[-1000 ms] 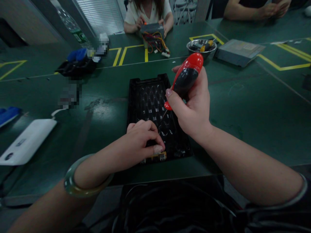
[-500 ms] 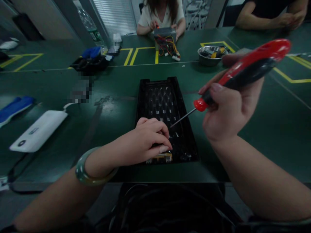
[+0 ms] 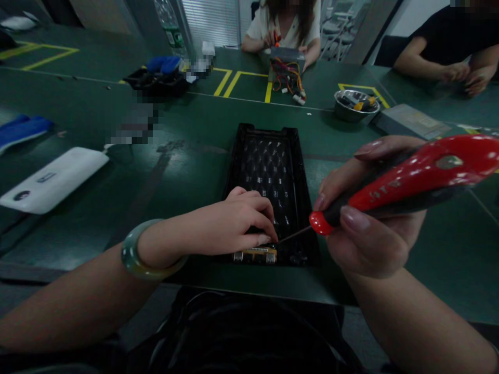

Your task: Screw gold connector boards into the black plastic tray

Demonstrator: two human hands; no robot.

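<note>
A red and black screwdriver (image 3: 393, 182) is gripped in my right hand (image 3: 374, 234). Its thin shaft slants down to the left, and the tip is by the fingertips of my left hand (image 3: 241, 223). Those fingers are curled, with thumb and forefinger pressed together at the upper edge of a small yellowish circuit board (image 3: 255, 254). Whatever they pinch is hidden. The board has metal connectors and sits at the near end of a black plastic casing (image 3: 307, 218), which lies flat on the green table. A green bangle (image 3: 134, 249) circles my left wrist.
A white power bank (image 3: 54, 176) with a cable lies left, near a blue item (image 3: 23, 130). Farther back are a black tray (image 3: 154, 80), a metal bowl of tools (image 3: 353, 114) and a grey box (image 3: 413, 122). Two people sit opposite, one handling a wired metal unit (image 3: 288, 59).
My right hand has lowered the screwdriver, bringing its tip from over the casing's middle down to my left fingertips by the board. The view has shifted a little; my left hand stays at the board.
</note>
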